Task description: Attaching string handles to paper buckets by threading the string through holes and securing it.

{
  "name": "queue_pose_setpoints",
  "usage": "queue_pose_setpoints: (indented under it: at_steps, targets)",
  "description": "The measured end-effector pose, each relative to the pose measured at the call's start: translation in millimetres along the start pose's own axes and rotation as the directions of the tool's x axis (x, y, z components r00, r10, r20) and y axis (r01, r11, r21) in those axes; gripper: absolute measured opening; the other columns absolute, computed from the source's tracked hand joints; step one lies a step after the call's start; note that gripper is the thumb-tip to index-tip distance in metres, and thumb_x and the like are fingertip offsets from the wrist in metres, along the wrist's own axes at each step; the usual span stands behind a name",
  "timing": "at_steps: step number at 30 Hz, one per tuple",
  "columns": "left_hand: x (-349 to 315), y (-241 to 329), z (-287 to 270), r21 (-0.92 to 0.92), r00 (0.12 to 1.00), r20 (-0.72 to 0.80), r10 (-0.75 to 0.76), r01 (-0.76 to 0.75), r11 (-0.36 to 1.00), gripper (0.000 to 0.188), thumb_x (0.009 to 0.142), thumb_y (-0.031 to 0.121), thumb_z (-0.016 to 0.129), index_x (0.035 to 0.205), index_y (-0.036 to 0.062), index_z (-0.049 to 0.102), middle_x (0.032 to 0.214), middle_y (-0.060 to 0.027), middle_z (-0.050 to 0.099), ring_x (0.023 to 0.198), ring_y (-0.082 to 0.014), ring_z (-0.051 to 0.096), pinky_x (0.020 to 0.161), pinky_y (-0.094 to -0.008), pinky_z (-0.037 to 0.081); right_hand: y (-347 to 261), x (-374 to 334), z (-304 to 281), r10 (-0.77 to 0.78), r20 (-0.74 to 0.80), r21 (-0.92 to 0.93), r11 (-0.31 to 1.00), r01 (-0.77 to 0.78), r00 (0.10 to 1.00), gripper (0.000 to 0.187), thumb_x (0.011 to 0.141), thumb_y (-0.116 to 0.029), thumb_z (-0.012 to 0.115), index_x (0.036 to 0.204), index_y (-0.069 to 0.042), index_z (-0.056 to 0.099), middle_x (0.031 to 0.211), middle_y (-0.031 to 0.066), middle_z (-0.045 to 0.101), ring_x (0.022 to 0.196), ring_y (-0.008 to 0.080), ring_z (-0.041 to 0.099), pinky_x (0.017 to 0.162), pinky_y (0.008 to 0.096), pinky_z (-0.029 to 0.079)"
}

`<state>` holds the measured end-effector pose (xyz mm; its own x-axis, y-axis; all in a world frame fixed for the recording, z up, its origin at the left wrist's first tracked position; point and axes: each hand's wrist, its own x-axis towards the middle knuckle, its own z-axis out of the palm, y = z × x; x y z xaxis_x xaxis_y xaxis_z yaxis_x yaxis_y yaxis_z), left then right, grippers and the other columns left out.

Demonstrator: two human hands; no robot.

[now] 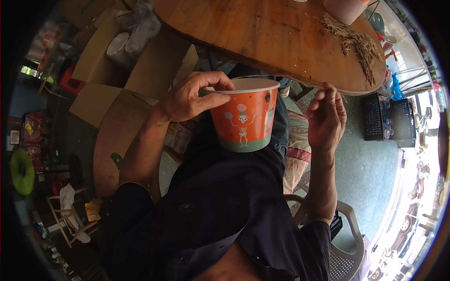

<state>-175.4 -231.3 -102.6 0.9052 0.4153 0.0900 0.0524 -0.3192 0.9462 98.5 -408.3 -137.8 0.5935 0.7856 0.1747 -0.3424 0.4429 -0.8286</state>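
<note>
Wooden table (262, 33) in front of me, oval, rounded near edge, brown top with a visible grain. On it at the far right: a loose pile of dry stalks (358, 44) lying along the edge, a few stray bits scattered beside it. Just beyond the stalks, a ribbed pinkish cup (344, 9) stands on the top, cut off by the frame. Remaining top bare wood.

A single head-worn fisheye view looks steeply down the person's own chest and lap, close to both hands. The left hand's grip (197, 98) sits near the picture's middle; beyond it, the wooden tabletop (262, 37) curves along the top edge, and floor bends around the rim.
</note>
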Motion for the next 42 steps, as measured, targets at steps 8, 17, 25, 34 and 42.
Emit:
queue_pose_setpoints:
  at_steps: [8, 17, 25, 34, 42]
  targets:
    - [-1.0, -4.0, 5.7, 0.000, 0.998, -0.030, -0.047, 0.047, 0.999, 0.022, 0.102, 0.018, 0.066, 0.109, -0.0022, 0.069, 0.086, -0.0058, 0.070, 0.085, -0.0119, 0.065, 0.081, -0.0295, 0.052, 2.2, 1.0, 2.6, 0.116, 0.049, -0.171, 0.979, -0.107, 0.992, 0.023, 0.110, -0.019, 0.058, 0.124, -0.002, 0.066, 0.086, 0.0054, 0.070, 0.063, 0.0076, 0.058, 0.058, 0.0218, 0.050]
    - [8.1, 37.4, 8.5, 0.183, 0.994, 0.051, -0.096, 0.085, 0.979, 0.024, 0.100, 0.011, 0.065, 0.122, -0.0003, 0.068, 0.097, -0.0099, 0.075, 0.088, -0.0109, 0.070, 0.084, -0.0333, 0.057, 9.8, -10.9, 13.3, 0.278, 0.264, -0.438, 0.888, -0.142, 0.924, 0.015, 0.101, -0.011, 0.070, 0.106, 0.002, 0.076, 0.084, 0.0091, 0.077, 0.064, 0.0084, 0.062, 0.059, 0.0227, 0.051]
    - [-3.3, 24.1, 37.4, 0.260, 0.989, -0.144, 0.019, 0.020, 0.965, 0.023, 0.094, 0.002, 0.059, 0.112, -0.0058, 0.070, 0.093, -0.0129, 0.074, 0.084, -0.0149, 0.069, 0.075, -0.0322, 0.055, 15.6, -17.7, 21.0, 0.391, 0.325, -0.436, 0.870, -0.231, 0.861, 0.018, 0.103, -0.014, 0.069, 0.111, 0.000, 0.077, 0.103, 0.0069, 0.073, 0.071, 0.0068, 0.064, 0.065, 0.0218, 0.054]
    - [-12.6, 22.6, 41.2, 0.269, 0.997, -0.079, 0.017, 0.005, 0.963, 0.022, 0.091, 0.000, 0.058, 0.108, -0.0071, 0.070, 0.087, -0.0149, 0.071, 0.074, -0.0167, 0.067, 0.066, -0.0329, 0.052, 13.6, -24.0, 39.0, 0.081, 0.555, -0.488, 0.838, 0.245, 0.828, 0.013, 0.106, -0.001, 0.053, 0.104, 0.005, 0.065, 0.131, 0.0185, 0.063, 0.086, 0.0163, 0.070, 0.071, 0.0282, 0.058]
    - [-1.4, 15.8, 54.8, 0.472, 0.978, -0.207, -0.010, 0.109, 0.875, 0.011, 0.087, 0.003, 0.062, 0.096, -0.0025, 0.066, 0.077, -0.0164, 0.069, 0.068, -0.0233, 0.069, 0.065, -0.0358, 0.053, 17.0, -22.5, 36.9, 0.078, 0.579, -0.631, 0.674, 0.385, 0.812, 0.008, 0.099, 0.002, 0.060, 0.100, 0.004, 0.068, 0.114, 0.0164, 0.063, 0.087, 0.0234, 0.070, 0.075, 0.0338, 0.056]
